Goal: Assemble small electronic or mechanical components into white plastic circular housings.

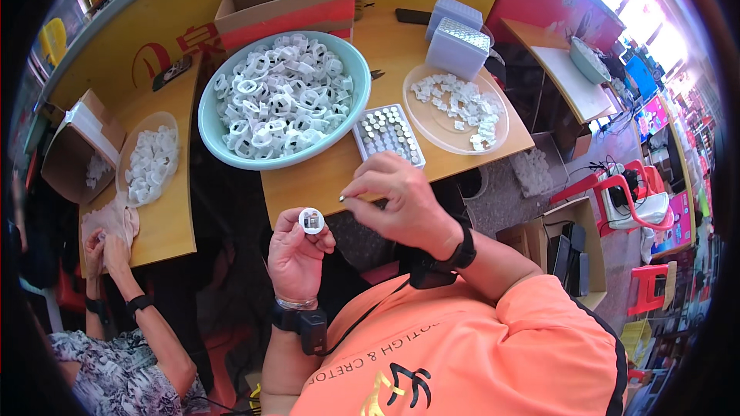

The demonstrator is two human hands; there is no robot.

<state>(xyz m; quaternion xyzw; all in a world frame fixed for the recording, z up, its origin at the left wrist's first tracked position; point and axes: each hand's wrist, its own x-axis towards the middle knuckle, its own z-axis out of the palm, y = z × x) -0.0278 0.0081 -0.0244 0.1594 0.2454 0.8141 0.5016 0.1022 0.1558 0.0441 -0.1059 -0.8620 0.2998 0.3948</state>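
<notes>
Below the table's front edge, my left hand [295,260] grips a small round white plastic part [302,223] by its sides. Its face is turned up, and small metallic and dark pieces show inside it. My right hand [405,204] is just right of it and slightly higher. Its thumb and index finger pinch a tiny shiny metallic piece [342,199], too small to name, held apart from the white part. Beyond the right hand stands a white tray [419,160] with rows of small round cells, several with pale round pieces in them.
A large light-blue basin [206,127] heaped with white plastic rings fills the table's middle. Right of it, a shallow round tray [455,142] bears small white pieces, beside stacked clear boxes [455,54]. A cardboard box [285,11] stands behind. At left, a co-worker's hands [108,249] hold pinkish cloth.
</notes>
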